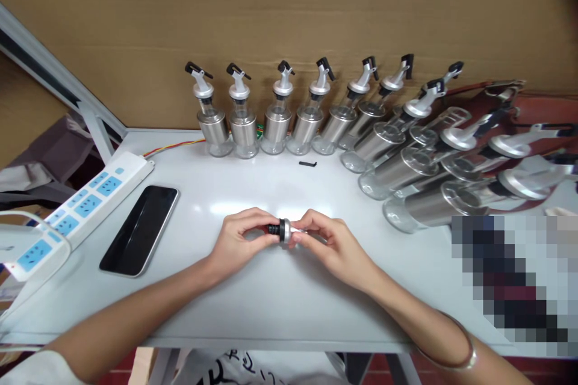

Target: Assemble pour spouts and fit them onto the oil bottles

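Between my two hands, just above the middle of the table, lies a pourer spout (285,230) on its side, with a ribbed black stopper at its left and a silver cap. My left hand (246,233) pinches the black stopper end between thumb and fingers. My right hand (323,240) grips the silver spout end, and its fingers cover much of that part. A small black lever piece (307,163) rests on the table beyond my hands, in front of the bottles.
Several glass-and-steel oil bottles (277,126) with pourer tops line the back and right of the white table (271,307). At left are a black phone (139,231) and a white power strip (85,210) with cables. A brown bag (537,114) sits behind the right bottles.
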Motion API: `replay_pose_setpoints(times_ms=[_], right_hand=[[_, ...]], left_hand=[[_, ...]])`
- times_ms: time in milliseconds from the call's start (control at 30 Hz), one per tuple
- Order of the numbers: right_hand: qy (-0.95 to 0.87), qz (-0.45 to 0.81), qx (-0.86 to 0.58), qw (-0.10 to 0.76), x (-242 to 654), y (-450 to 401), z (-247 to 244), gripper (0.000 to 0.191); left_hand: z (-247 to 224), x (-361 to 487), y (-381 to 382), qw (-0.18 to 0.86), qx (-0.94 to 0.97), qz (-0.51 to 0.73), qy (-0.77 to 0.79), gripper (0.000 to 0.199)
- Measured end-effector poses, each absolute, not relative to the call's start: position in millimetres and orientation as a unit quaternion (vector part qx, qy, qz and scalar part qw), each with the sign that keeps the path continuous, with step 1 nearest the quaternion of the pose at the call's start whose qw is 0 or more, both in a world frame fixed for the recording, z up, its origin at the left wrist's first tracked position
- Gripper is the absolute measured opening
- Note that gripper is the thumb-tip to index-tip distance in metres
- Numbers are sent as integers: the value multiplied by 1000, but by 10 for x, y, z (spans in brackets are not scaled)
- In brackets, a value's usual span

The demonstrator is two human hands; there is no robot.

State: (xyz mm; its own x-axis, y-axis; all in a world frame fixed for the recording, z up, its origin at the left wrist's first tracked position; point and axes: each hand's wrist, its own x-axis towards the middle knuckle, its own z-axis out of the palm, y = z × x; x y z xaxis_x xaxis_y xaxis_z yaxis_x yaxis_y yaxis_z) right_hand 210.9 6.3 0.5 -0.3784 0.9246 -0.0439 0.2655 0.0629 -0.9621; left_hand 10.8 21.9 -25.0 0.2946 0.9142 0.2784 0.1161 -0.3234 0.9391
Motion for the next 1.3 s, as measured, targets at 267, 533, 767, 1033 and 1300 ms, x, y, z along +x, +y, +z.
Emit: replay_pose_setpoints(times_ms=[267,533,767,1033,1300], right_hand=[[-616,566,-438,329,2063,17,-17,19],[-598,560,-473,324,2003,-65,10,20],[-555,602,-457,347,1963,-53,-69,24],[-646,495,-497,301,2057,58,20,22],[-627,521,-519,258,2071,54,20,32]], left_hand=[[-217,84,142,327,764,458,317,15],[-223,89,105,284,802,421,315,20],[-239,113,117,277,799,424,325,18],[-190,131,172,306,786,421,332,13],[-213,102,186,341,789,386,335,25]])
